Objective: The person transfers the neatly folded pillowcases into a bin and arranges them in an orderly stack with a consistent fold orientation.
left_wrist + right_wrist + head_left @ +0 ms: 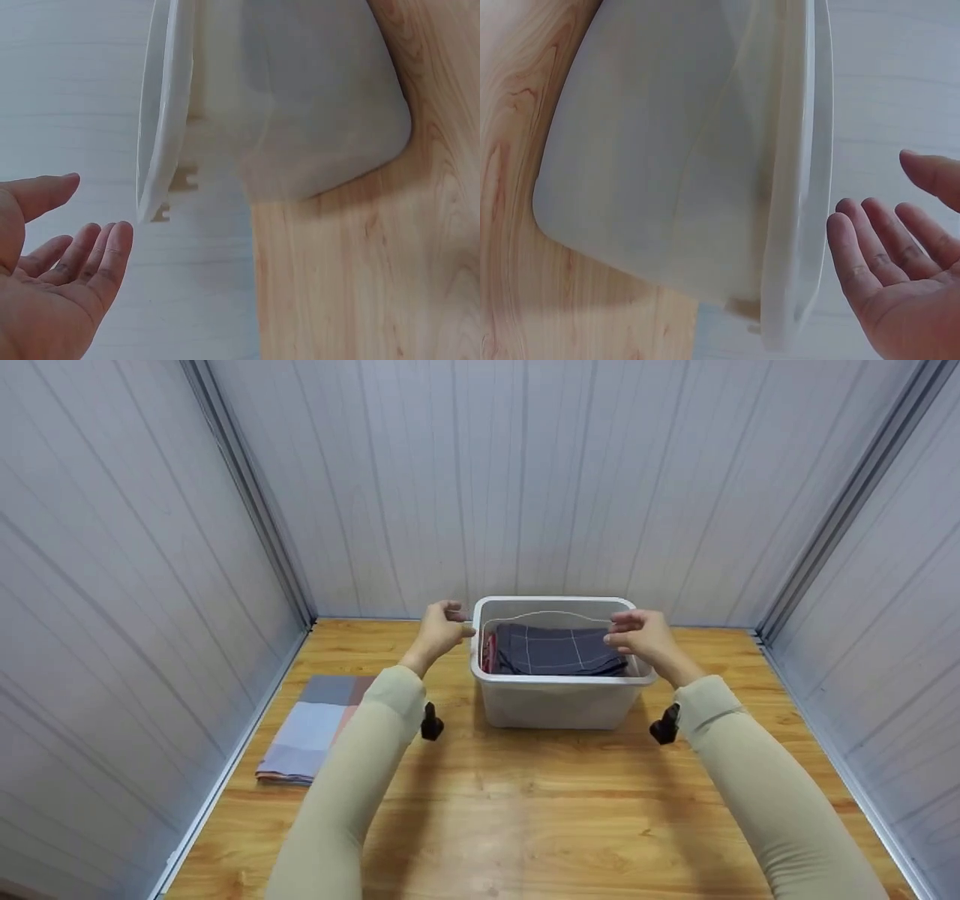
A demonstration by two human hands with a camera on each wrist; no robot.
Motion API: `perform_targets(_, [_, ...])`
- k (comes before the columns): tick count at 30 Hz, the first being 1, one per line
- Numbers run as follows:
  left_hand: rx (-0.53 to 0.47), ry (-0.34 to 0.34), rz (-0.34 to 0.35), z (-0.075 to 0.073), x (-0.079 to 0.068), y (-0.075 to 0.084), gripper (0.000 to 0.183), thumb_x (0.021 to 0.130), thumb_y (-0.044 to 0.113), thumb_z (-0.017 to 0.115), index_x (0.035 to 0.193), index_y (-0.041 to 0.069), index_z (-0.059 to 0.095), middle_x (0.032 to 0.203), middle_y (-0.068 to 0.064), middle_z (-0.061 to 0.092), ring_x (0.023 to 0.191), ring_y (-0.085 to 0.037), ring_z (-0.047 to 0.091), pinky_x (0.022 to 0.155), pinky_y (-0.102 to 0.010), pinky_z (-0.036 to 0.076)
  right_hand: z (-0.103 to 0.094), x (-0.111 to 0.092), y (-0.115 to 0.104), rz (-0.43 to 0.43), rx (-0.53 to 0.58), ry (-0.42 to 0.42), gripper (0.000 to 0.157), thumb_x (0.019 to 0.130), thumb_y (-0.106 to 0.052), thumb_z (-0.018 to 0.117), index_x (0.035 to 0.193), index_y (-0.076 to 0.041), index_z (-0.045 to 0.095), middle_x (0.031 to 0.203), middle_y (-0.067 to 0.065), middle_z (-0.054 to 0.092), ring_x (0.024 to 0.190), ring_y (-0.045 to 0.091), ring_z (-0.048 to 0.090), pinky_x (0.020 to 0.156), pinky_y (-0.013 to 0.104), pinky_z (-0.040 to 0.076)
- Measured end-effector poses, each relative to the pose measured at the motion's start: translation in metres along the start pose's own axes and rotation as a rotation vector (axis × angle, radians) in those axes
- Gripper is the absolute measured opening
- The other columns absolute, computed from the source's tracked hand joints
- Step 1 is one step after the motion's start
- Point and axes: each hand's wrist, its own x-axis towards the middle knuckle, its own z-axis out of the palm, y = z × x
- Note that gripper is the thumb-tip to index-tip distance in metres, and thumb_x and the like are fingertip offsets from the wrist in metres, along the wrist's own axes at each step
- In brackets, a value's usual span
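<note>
A white plastic bin point(559, 703) stands on the wooden floor near the back wall. Inside it lies a folded dark blue-grey cloth point(551, 651) with thin white lines, and a strip of red patterned fabric point(490, 652) shows at its left. My left hand point(441, 631) hovers beside the bin's left rim, fingers loosely bent and holding nothing. On the other side my right hand point(641, 639) is over the right rim, also with nothing in it. Both wrist views show palms turned up and fingers spread near the bin's rim point(174, 97).
To the left, a folded checked cloth point(307, 727) in blue, grey and pink lies on the floor, partly covered by my left sleeve. Pale panel walls point(525, 480) close in the back and both sides. Black wrist mounts point(432, 723) hang below the cuffs.
</note>
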Motion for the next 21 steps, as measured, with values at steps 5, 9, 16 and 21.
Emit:
perform_targets(5, [0.004,-0.010,-0.025,-0.017,-0.007,-0.008,0.062,0.093,-0.005,0.072,0.151,-0.011,0.050,0.144,-0.032,0.060,0.124,-0.039,0.068,0.098,-0.042,0.062,0.010,-0.002,-0.004,-0.081,-0.016,-0.022,0.055,0.098,-0.006,0.077,0.146,0.013,0.057,0.137,0.034,0.067,0.089,-0.003,0.068,0.086,0.021,0.062])
perform_targets(9, [0.006,-0.025,-0.024,-0.028,-0.013,-0.012,0.062,0.094,-0.002,0.073,0.151,-0.010,0.050,0.143,-0.030,0.060,0.122,-0.038,0.070,0.102,-0.045,0.061,0.019,-0.003,-0.005,-0.127,0.018,-0.034,0.053,0.095,-0.002,0.079,0.141,0.016,0.060,0.120,0.024,0.075,0.085,-0.003,0.070,0.082,0.019,0.062])
perform_targets(16, [0.014,-0.035,-0.034,-0.040,-0.022,-0.023,0.060,0.095,0.000,0.073,0.150,-0.010,0.051,0.145,-0.031,0.058,0.123,-0.037,0.068,0.104,-0.046,0.061,0.033,-0.005,0.002,-0.183,-0.013,-0.072,0.053,0.092,-0.004,0.082,0.138,0.015,0.062,0.125,0.033,0.071,0.091,0.000,0.068,0.081,0.013,0.058])
perform_targets(21, [0.002,-0.063,-0.067,-0.047,-0.033,-0.035,0.061,0.097,0.002,0.073,0.152,-0.008,0.049,0.146,-0.029,0.056,0.129,-0.039,0.065,0.108,-0.050,0.059,0.040,-0.008,0.009,-0.226,-0.073,-0.125,0.054,0.093,-0.005,0.083,0.139,0.014,0.062,0.129,0.034,0.069,0.103,0.015,0.071,0.085,0.014,0.058])
